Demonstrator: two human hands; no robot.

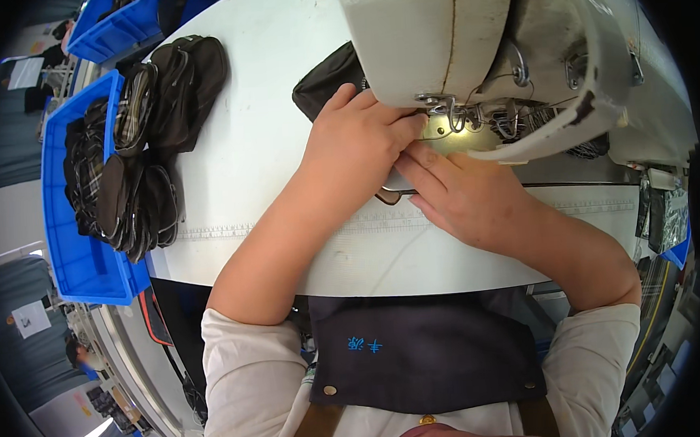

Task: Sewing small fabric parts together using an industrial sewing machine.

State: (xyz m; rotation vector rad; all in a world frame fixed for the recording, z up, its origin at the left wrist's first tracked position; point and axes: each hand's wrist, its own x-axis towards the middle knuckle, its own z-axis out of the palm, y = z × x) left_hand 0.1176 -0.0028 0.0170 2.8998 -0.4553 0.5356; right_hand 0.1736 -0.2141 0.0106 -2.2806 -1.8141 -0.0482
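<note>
Both hands are at the needle area of a white sewing machine (pixel 427 36). My left hand (pixel 357 135) lies beside a dark fabric pouch (pixel 327 81) with its fingers bent and closed on the fabric. My right hand (pixel 475 192) rests just below the metal needle plate (pixel 460 137), its fingers stretched toward the left hand and touching it. A small dark brown edge of material (pixel 388 196) pokes out below the fingers. Whatever lies beneath the two hands is hidden.
Stacked dark pouches with plaid parts (pixel 162 102) sit on the white table (pixel 259 144) at the left, partly over a blue bin (pixel 96 275). Another blue bin (pixel 122 32) stands farther back. A printed ruler strip (pixel 366 224) runs along the table front. Plastic-wrapped pieces (pixel 668 218) lie at the right.
</note>
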